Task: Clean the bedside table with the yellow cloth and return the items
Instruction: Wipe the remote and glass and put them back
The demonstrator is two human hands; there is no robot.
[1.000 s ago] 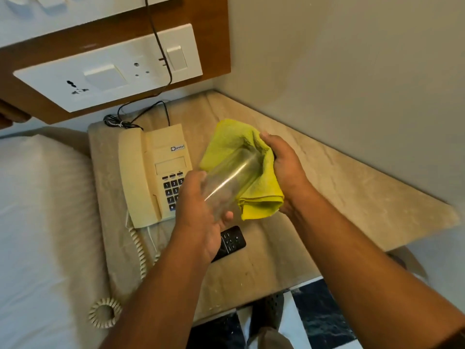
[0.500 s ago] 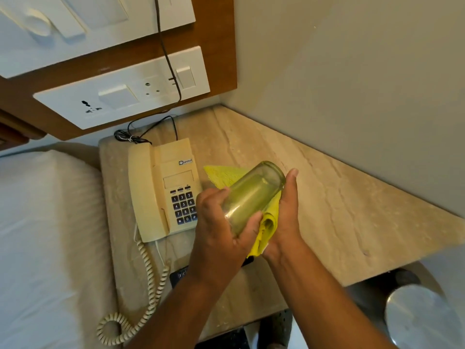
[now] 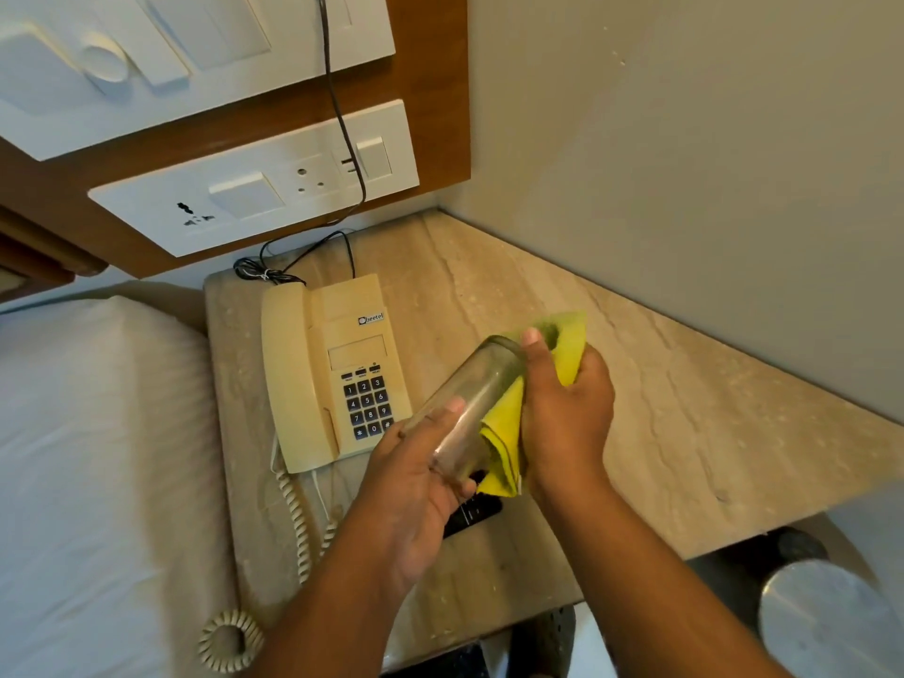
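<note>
A clear drinking glass is held tilted above the beige stone bedside table, its rim pointing up and away. My left hand grips the glass at its base. Pressed against the side of the glass is the yellow cloth, bunched in my right hand, whose thumb rests near the rim. A cream corded telephone sits on the left part of the table. A black remote lies on the table under my hands, mostly hidden.
A bed with white linen borders the table on the left. The coiled phone cord hangs over the table's front left. Switch and socket panels sit on the wooden wall behind. A round metal lid is on the floor at lower right.
The glass has turned from rim-down toward me to rim-up and away. The cloth has shifted from wrapping the glass's far end to rubbing along its right side.
</note>
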